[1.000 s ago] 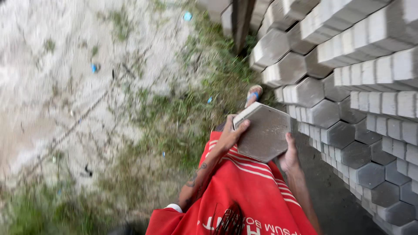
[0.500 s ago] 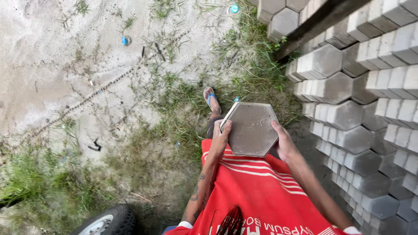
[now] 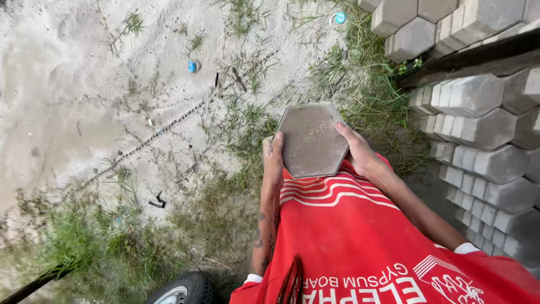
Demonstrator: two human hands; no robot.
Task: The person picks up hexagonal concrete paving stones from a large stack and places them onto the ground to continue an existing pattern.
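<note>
Clearly the hexagonal paving block (image 3: 312,139) is dense and stiff, probably heavy, with a gritty face that should not slip; opposite edges are the sound places to take it. It is carried flat at waist height against the red shirt (image 3: 360,236). The left hand (image 3: 274,160) clamps its left edge, the right hand (image 3: 358,151) its right edge, forearms stretched forward. Beyond the grip lies sandy ground (image 3: 84,95); right of it, stacked blocks (image 3: 484,124).

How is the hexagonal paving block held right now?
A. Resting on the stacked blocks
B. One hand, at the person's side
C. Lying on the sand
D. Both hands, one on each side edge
D: the left hand and right hand grip opposite edges of the hexagonal paving block.
</note>
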